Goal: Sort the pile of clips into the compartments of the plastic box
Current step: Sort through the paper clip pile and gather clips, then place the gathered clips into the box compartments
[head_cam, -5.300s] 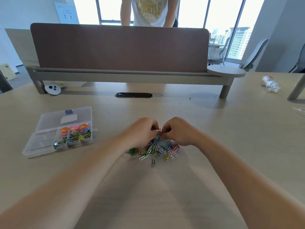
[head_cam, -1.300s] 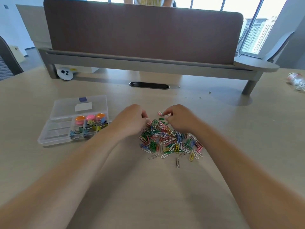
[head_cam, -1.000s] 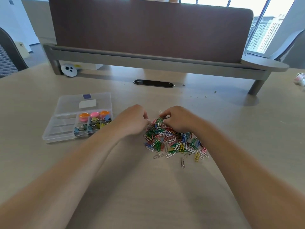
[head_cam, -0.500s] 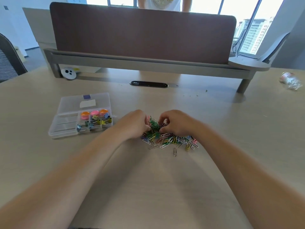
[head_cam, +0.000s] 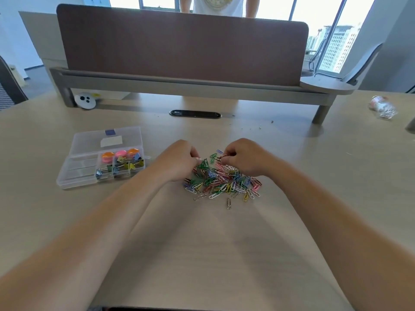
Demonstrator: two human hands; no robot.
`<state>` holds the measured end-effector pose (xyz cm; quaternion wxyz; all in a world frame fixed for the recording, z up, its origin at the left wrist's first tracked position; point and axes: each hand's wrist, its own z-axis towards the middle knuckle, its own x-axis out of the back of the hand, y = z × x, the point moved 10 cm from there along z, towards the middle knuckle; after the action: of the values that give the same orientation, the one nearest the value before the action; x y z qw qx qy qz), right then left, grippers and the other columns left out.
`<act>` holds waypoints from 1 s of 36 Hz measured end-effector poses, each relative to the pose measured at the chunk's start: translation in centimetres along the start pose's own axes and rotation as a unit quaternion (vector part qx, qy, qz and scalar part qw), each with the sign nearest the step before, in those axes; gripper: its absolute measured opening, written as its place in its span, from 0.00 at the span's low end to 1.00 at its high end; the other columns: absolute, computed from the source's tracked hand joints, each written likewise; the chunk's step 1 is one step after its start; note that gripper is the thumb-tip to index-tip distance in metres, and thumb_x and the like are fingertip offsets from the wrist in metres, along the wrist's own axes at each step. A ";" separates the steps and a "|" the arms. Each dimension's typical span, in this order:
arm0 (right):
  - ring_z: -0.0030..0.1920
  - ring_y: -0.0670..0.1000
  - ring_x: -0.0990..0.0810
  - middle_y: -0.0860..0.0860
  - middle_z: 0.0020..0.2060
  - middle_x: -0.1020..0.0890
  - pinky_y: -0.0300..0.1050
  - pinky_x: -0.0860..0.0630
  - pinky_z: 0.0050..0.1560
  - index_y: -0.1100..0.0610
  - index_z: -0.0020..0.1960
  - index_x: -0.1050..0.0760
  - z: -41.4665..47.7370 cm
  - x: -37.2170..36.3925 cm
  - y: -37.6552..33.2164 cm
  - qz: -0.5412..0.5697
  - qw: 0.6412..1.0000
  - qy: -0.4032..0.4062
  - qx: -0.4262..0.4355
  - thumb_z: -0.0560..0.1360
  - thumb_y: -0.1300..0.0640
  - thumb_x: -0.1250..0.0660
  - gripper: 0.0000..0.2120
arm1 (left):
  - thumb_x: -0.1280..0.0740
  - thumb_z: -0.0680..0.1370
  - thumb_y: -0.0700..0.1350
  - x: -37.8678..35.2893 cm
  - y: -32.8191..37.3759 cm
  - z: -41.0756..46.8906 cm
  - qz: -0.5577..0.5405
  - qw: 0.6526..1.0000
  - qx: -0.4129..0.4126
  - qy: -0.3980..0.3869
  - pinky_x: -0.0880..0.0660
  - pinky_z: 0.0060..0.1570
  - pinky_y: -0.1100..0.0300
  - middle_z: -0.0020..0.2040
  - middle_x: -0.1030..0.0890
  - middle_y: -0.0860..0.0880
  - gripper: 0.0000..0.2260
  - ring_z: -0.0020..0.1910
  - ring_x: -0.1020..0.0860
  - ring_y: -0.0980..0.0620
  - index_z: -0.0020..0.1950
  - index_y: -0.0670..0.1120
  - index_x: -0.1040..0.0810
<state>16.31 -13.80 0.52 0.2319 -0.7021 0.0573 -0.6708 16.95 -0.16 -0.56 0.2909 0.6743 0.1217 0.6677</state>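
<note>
Your right hand (head_cam: 244, 158) has drawn away from your left hand (head_cam: 179, 160), pinching one clip (head_cam: 222, 156) to free it from the paper clips (head_cam: 222, 180). The left is curled at their edge; if it holds any, I cannot tell.

So the clip pile (head_cam: 221, 179) is sitting on the worktop (head_cam: 224, 254), plastic box (head_cam: 98, 158) lying off to its left, divider panel (head_cam: 179, 46) standing behind both.
</note>
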 end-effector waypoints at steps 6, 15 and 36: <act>0.29 0.49 0.30 0.50 0.32 0.22 0.41 0.34 0.31 0.62 0.52 0.17 -0.2 0.1 -0.3 0.002 1.000 -0.012 -0.002 0.80 0.54 0.36 0.13 | 0.37 0.79 0.43 -0.2 1.0 -0.4 -0.013 1.000 -0.004 -0.007 0.32 0.35 0.62 0.46 0.18 0.47 0.09 0.39 0.23 0.54 0.51 0.44 0.17; 0.31 0.48 0.28 0.44 0.34 0.24 0.39 0.33 0.30 0.62 0.52 0.18 -1.3 0.9 -0.6 0.016 0.999 -0.036 -0.032 0.78 0.64 0.41 0.13 | 0.42 0.81 0.39 0.4 1.0 -1.2 -0.015 0.999 0.002 -0.029 0.25 0.47 0.54 0.57 0.20 0.46 0.13 0.51 0.20 0.47 0.58 0.46 0.20; 0.37 0.44 0.24 0.45 0.36 0.20 0.37 0.30 0.35 0.54 0.47 0.20 3.8 -3.9 -14.7 0.037 0.992 -0.067 0.101 0.78 0.57 0.34 0.04 | 0.42 0.79 0.38 9.4 -7.8 -5.3 -0.065 0.995 0.050 0.062 0.33 0.33 0.65 0.40 0.20 0.51 0.12 0.36 0.24 0.57 0.47 0.50 0.21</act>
<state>16.29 1.64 2.92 0.3300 -0.7157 -0.0002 -0.6155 14.31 12.55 2.60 0.2921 0.6359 0.2162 0.6809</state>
